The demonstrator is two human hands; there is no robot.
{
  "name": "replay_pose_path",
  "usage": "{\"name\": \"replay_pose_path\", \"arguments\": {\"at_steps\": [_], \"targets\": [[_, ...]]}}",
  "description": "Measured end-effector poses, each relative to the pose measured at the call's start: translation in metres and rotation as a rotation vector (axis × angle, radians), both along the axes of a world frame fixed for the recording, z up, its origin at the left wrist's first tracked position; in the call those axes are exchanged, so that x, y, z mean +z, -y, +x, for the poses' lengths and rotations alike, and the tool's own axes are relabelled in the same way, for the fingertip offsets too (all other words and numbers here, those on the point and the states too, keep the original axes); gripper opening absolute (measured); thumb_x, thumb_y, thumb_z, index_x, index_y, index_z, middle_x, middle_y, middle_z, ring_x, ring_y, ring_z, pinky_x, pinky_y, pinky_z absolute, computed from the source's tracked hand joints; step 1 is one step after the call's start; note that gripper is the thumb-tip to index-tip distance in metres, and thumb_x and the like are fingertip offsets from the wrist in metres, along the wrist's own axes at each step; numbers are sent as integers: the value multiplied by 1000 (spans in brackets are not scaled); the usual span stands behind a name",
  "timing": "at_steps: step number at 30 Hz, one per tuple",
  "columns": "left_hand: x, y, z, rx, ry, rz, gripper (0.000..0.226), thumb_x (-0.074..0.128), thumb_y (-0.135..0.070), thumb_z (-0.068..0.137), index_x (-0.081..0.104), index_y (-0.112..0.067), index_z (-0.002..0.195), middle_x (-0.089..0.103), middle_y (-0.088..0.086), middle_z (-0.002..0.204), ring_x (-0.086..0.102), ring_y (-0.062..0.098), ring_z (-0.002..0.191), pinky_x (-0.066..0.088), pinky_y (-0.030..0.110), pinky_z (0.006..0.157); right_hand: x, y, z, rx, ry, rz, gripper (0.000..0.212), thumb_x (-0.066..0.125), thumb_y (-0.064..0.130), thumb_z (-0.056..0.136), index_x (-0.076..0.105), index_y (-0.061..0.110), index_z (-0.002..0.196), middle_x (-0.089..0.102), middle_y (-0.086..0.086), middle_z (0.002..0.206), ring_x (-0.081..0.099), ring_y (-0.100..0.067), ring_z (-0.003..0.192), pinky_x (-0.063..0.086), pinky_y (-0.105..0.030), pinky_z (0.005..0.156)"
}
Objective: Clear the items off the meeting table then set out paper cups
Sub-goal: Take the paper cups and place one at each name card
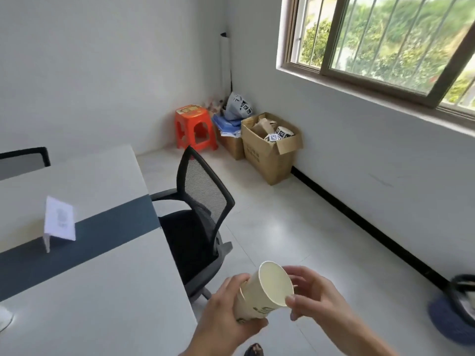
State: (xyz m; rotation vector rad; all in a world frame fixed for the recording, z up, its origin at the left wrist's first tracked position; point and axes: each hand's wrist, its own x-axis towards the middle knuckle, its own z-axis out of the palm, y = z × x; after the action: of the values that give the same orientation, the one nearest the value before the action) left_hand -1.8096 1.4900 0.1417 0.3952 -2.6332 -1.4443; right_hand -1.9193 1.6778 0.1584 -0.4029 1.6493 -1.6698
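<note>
My left hand (226,312) is wrapped around the base of a nested stack of paper cups (259,296), and my right hand (313,296) pinches the rim of the top cup between thumb and fingertips, mouth tilted up and away from me; the stack sits between both hands, off the corner of the meeting table (102,291), which lies to the left of my left hand. I judge the main risk is the cups sticking; thin waxed paper nests tightly, so a pull may bring two cups out together, or a hard pinch may buckle the rim into an oval; a loosened left grip could let the whole stack slide out and fall to the tiled floor (295,227) below. The cups are pale cream, smooth, tapered, with a rolled lip and a green print low on the wall. The table top is flat, matte, light grey with a dark band; a folded white card (60,219) stands on it, up and left of my hands; a black mesh chair (203,201) stands just beyond them.
</note>
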Motion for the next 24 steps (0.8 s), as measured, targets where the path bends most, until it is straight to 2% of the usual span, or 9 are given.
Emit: {"name": "replay_pose_path", "arguments": {"at_steps": [3,8,11,16,19,22,24], "targets": [[-1,-1,-61,-61,-6,-11,61,77,-45,57,53,-43,113,59,-18,104,58,3,94,51,30,82,-2,-2,-45,-59,-148,61,65,94,27,54,68,34,113,71,-3,106,67,-17,96,54,-35,69],[18,5,-173,-169,-10,-17,62,77,-46,56,50,-46,112,57,-21,103,56,0,93,49,25,80,23,-5,-139,-148,-293,86,75,94,44,49,65,34,117,69,3,109,63,-18,103,55,-32,67],[30,10,-234,-261,1,-53,63,77,-47,59,47,-48,114,56,-22,106,55,-1,94,49,24,80,34,-6,-187,-192,-386,106,75,93,44,50,62,38,118,68,5,113,62,-17,104,56,-33,69],[32,13,-318,-313,2,-60,62,78,-47,60,49,-48,115,57,-22,107,57,2,93,50,27,79,24,-8,-261,-274,-386,78,66,89,32,51,65,33,113,70,1,109,65,-19,99,56,-37,71],[23,19,-371,-286,12,-67,62,78,-49,59,47,-52,113,57,-24,106,57,2,91,50,25,77,11,-10,-325,-356,-232,-18,67,85,31,48,65,20,111,72,-3,105,69,-21,93,57,-32,69],[15,29,-429,-201,9,-80,63,77,-53,57,43,-60,109,52,-30,107,53,-3,95,44,12,76,3,-10,-402,-446,-176,-101,68,80,31,49,62,16,112,73,-3,100,68,-14,86,56,-25,65],[13,37,-468,-126,17,-81,64,77,-55,56,43,-61,109,50,-35,109,51,-5,99,40,6,76,3,-8,-458,-468,-182,-129,60,77,28,55,63,17,113,73,-1,99,67,-10,86,54,-19,67]]}}
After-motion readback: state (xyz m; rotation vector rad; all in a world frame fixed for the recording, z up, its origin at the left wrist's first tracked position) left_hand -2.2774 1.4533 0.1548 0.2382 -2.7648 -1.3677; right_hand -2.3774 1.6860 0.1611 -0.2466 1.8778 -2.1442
